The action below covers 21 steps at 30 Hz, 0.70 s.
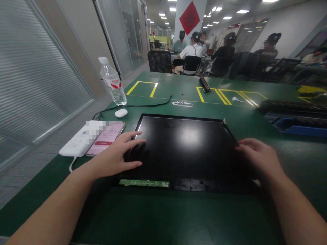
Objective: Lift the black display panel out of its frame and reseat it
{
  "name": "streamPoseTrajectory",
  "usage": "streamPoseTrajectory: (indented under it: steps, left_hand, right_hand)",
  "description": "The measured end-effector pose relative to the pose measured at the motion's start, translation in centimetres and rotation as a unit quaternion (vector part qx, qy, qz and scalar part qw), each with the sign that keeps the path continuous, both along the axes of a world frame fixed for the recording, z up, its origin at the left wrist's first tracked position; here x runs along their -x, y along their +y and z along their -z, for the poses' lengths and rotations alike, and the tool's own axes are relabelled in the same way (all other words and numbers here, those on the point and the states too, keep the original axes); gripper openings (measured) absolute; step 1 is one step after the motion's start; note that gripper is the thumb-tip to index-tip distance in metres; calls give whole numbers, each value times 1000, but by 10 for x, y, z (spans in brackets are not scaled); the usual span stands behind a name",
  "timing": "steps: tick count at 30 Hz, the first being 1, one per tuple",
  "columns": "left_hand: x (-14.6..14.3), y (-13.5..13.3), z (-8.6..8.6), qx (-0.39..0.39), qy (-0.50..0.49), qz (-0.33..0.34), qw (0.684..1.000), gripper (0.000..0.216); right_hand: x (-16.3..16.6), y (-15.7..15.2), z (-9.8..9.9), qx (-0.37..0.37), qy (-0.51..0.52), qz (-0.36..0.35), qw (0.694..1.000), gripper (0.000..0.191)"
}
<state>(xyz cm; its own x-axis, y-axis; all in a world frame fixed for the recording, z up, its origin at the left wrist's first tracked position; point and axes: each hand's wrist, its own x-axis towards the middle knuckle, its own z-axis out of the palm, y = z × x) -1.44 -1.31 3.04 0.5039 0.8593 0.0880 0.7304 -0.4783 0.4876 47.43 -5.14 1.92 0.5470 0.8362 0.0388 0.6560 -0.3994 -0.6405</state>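
A black flat screen panel [186,146] lies face up on the green table [166,217], with a thin green circuit strip [144,183] along its near edge. My left hand [119,154] rests on the panel's left edge, fingers spread apart and thumb on the glass. My right hand [260,158] lies at the panel's right edge, fingers curled against the rim.
A phone [106,137] and a white power bank [76,143] lie left of the panel, with a white puck [121,113], a black cable [143,105] and a water bottle [112,81] behind. Blue trays [296,124] sit at right. Several people sit at the far desks.
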Motion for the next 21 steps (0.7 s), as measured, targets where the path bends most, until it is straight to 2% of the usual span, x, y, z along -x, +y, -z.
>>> streamPoseTrajectory:
  steps: [2, 5, 13, 21]
  left_hand:
    - [3, -1, -3, 19, 9, 44, 999, 74]
    - [6, -2, -5, 48, 16, 71, 996, 75]
    - [2, -7, -13, 70, 42, 92, 992, 73]
    - [-2, -11, -15, 74, 45, 107, 990, 72]
  right_hand:
    - [2, -1, -2, -1, 1, -3, 1000, 27]
    - [3, -1, -3, -2, 1, -3, 1000, 26]
    - [-1, 0, 3, 3, -4, 7, 1000, 32]
    - [4, 3, -5, 43, -2, 28, 999, 46]
